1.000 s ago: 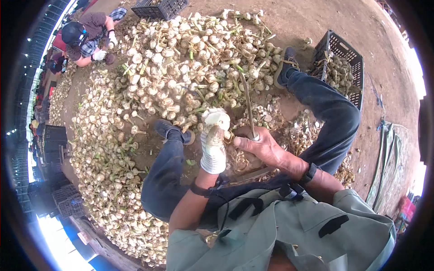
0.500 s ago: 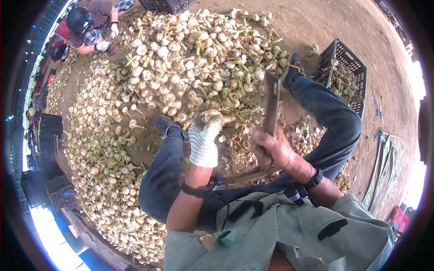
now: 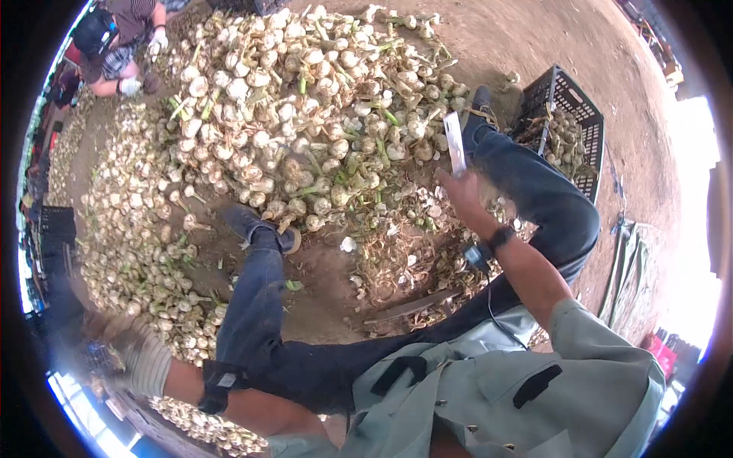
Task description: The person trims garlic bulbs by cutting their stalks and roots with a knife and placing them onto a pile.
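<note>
My right hand [image 3: 463,195], bare, is closed round the handle of a knife. The knife's flat, straight blade [image 3: 454,141] points up and catches the light, close to my right shin. Far out to the left is my left hand [image 3: 137,355] in a striped white glove. Motion smears its fingers, so I cannot make out whether they hold anything. The spread of garlic bulbs [image 3: 145,252] lies beside and beyond that hand. Straight ahead rises a larger heap of garlic bulbs [image 3: 298,99], many with stems.
Trimmed stems and skins [image 3: 389,267] litter the ground between my legs, near a strip of wood [image 3: 412,305]. A black plastic crate [image 3: 592,126] holding small dark pieces stands beyond my right leg. Another person [image 3: 114,46] crouches at upper left. A cloth [image 3: 630,275] lies at right.
My left hand has swung from the middle, where it held a garlic bulb, far to the left. The knife has tilted so its blade shines. The view has shifted slightly.
</note>
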A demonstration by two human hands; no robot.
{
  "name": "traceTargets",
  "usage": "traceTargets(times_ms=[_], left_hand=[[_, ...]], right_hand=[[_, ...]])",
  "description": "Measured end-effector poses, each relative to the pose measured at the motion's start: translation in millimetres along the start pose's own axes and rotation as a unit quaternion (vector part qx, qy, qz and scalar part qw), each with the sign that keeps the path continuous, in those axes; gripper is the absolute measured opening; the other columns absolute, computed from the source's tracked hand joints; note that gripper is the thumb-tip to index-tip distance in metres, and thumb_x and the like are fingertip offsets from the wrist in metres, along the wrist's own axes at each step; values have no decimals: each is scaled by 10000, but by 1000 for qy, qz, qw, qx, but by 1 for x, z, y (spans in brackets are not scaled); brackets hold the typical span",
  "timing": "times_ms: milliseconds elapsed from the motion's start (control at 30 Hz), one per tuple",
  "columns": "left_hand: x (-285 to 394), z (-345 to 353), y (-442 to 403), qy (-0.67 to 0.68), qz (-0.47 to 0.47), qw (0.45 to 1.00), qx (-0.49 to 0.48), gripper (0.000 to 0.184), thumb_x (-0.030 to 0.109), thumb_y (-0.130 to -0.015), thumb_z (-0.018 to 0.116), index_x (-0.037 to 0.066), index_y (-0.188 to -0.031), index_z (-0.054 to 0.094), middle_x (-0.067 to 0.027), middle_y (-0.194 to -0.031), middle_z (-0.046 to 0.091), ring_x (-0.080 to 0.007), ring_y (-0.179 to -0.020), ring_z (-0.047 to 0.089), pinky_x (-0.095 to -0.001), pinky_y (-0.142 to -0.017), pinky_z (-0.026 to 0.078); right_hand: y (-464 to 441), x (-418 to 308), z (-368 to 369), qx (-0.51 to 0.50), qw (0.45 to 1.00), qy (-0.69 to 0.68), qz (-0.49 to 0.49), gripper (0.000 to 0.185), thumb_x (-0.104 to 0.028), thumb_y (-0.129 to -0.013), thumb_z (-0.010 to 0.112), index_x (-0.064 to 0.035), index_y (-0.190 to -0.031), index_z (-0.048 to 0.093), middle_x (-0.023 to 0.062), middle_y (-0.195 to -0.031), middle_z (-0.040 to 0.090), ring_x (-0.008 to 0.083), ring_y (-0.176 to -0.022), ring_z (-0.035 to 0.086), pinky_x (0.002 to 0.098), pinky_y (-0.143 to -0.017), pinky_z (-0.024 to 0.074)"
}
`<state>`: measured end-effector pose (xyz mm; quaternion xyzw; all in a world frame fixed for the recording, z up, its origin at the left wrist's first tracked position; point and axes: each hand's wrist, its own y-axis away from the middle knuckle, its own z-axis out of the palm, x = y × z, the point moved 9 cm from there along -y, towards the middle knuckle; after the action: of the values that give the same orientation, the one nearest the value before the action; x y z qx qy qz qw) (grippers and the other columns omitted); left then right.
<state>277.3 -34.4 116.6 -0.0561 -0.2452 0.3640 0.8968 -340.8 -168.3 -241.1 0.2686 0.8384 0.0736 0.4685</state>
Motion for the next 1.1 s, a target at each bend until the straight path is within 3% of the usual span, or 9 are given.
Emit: traceTargets(times_ms=[67, 167, 333, 633, 733, 800, 933, 1000, 1100], left_hand=[[-38, -8, 13, -37, -23, 995, 88, 762, 342, -762, 653, -60, -1338, 357, -89, -988, 519, -140, -827, 515, -216, -607, 446], [-82, 27, 17, -20, -180, 982, -53, 626, 245, -834, 605, -48, -1331, 361, -39, -934, 453, -125, -777, 487, -283, -618, 431], [-79, 22, 9, -109, -105, 988, 13, 657, 208, -859, 650, -70, -1358, 326, -33, -865, 441, -118, -710, 456, -226, -512, 446], [-166, 45, 59, -161, -279, 945, -64, 493, 228, -872, 640, -26, -1261, 477, -91, -910, 615, -160, -901, 597, -266, -654, 518], [-201, 67, 97, -627, -57, 725, -279, 489, 214, -816, 688, -22, -1209, 518, -136, -1013, 648, -226, -1011, 619, -328, -833, 518], [-241, 84, 134, -575, -158, 738, -316, 578, 265, -731, 746, -25, -1182, 532, -175, -1099, 629, -274, -1012, 612, -373, -904, 483], [-286, 74, 177, -765, -14, 449, -461, 680, 306, -648, 768, -43, -1182, 534, -229, -1140, 595, -352, -1047, 582, -435, -919, 453], [-281, 80, 180, -761, 40, 459, -457, 586, 301, -660, 753, -35, -1105, 572, -218, -1038, 626, -349, -974, 603, -426, -896, 456], [-291, 56, 178, -752, -219, 441, -439, 455, 304, -694, 731, -29, -988, 632, -193, -965, 669, -319, -840, 660, -373, -786, 529]], right_hand=[[-40, -14, 6, 9, 996, 73, -41, 457, -414, -764, 697, 34, -726, 620, 143, -613, 611, 282, -635, 638, 430, -581, 490], [-84, -18, 32, 61, 961, 244, -113, 432, -379, -736, 720, 31, -839, 629, 210, -767, 662, 376, -769, 662, 453, -674, 507], [-118, 10, 81, -13, 940, 325, -106, 576, -380, -708, 736, 27, -1080, 570, 250, -1045, 644, 391, -964, 628, 458, -809, 501], [16, -74, 18, -46, 961, 243, -125, 511, -410, -721, 741, 49, -927, 650, 249, -864, 672, 382, -838, 668, 429, -734, 529], [63, -106, 9, -84, 967, 165, -177, 491, -412, -738, 743, 31, -930, 660, 236, -848, 673, 372, -824, 670, 417, -716, 529], [112, -157, -3, -87, 950, 205, -217, 465, -413, -750, 739, 7, -936, 663, 208, -843, 674, 358, -820, 669, 412, -723, 529], [178, -212, -5, -92, 932, 206, -282, 454, -392, -761, 733, -18, -1007, 654, 201, -921, 663, 351, -846, 662, 414, -743, 530], [212, -243, -15, -27, 918, 142, -370, 468, -385, -713, 788, 27, -863, 624, 209, -764, 650, 332, -711, 663, 394, -650, 520], [236, -257, -19, -32, 902, 122, -412, 464, -370, -735, 783, 33, -895, 618, 211, -773, 649, 350, -733, 664, 392, -646, 521]])
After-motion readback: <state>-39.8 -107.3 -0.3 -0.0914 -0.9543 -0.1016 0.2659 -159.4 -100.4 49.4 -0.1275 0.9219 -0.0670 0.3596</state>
